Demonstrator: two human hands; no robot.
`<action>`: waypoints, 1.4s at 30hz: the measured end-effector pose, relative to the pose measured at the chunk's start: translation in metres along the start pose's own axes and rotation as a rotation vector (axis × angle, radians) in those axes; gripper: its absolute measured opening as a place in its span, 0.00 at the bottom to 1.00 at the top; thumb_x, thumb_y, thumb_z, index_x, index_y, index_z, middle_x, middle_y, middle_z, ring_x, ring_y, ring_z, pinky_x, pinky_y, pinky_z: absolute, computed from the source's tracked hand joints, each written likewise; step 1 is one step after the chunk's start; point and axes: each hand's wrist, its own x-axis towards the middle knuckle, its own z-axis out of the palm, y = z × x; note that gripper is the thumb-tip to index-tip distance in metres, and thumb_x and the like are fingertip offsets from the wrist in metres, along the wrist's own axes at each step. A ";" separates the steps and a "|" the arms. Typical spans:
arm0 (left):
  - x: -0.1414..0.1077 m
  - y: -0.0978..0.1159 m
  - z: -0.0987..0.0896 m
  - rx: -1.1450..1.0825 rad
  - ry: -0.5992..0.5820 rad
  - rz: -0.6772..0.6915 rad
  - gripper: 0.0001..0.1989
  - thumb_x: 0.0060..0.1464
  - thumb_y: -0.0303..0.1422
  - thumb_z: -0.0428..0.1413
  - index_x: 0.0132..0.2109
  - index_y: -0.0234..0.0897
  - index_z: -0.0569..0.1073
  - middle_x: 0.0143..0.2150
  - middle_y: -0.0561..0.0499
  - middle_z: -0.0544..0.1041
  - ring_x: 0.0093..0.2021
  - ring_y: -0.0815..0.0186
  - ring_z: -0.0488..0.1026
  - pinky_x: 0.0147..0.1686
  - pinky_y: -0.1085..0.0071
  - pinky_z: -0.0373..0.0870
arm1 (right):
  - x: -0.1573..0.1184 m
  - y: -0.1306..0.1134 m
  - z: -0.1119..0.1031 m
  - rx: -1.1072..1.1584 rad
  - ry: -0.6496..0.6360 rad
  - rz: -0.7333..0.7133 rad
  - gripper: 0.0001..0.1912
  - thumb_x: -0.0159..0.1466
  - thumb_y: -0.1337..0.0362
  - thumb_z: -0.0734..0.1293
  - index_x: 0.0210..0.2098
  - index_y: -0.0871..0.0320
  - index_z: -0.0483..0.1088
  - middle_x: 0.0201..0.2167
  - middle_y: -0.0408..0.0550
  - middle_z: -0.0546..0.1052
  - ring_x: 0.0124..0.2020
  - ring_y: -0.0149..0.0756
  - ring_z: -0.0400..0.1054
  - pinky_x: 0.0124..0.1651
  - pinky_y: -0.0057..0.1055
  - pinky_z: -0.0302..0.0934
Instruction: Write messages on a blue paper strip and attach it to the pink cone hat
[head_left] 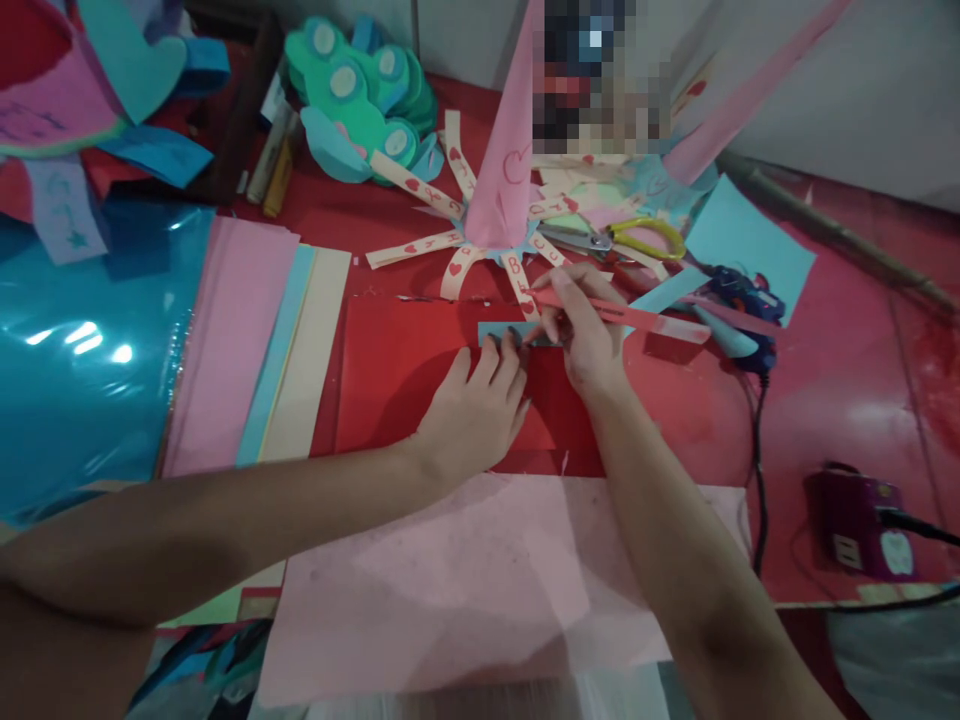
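My left hand (480, 405) lies with its fingers spread, the tips pressing on a small blue paper strip (491, 329). Under the strip is a red sheet (390, 370). My right hand (592, 340) is closed around a long red pen (652, 321), held sideways over the strip's right end; the fingers partly hide that end. Just beyond both hands stands a pink paper cone (504, 190). Cream strips (420, 248) with red letters and hearts fan out from its base.
Scissors with yellow handles (645, 238) and a dark glue gun (750, 310) lie right of the cone. A purple power socket (862, 525) sits at far right. Coloured sheets (232, 340) are stacked left; green paper shapes (360, 90) stand behind. Pink paper (450, 590) covers the front.
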 end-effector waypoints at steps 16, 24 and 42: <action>-0.003 -0.002 0.001 0.061 0.092 0.057 0.20 0.57 0.32 0.47 0.53 0.23 0.69 0.55 0.35 0.71 0.53 0.50 0.69 0.47 0.59 0.67 | -0.017 -0.015 0.011 -0.178 0.022 -0.056 0.10 0.64 0.60 0.60 0.28 0.56 0.67 0.14 0.36 0.62 0.15 0.24 0.59 0.21 0.26 0.57; -0.007 0.000 -0.002 0.079 0.079 0.033 0.19 0.56 0.32 0.49 0.50 0.22 0.69 0.53 0.35 0.71 0.52 0.51 0.70 0.49 0.62 0.67 | -0.010 -0.011 0.008 -0.265 -0.052 0.032 0.10 0.59 0.62 0.66 0.25 0.57 0.61 0.18 0.35 0.66 0.19 0.22 0.62 0.22 0.23 0.58; -0.008 0.002 -0.001 0.190 0.163 0.054 0.17 0.59 0.32 0.48 0.47 0.23 0.73 0.47 0.37 0.76 0.46 0.56 0.74 0.39 0.68 0.70 | -0.013 -0.013 0.010 -0.399 -0.077 -0.016 0.10 0.58 0.63 0.67 0.23 0.57 0.63 0.17 0.37 0.69 0.19 0.24 0.64 0.23 0.24 0.59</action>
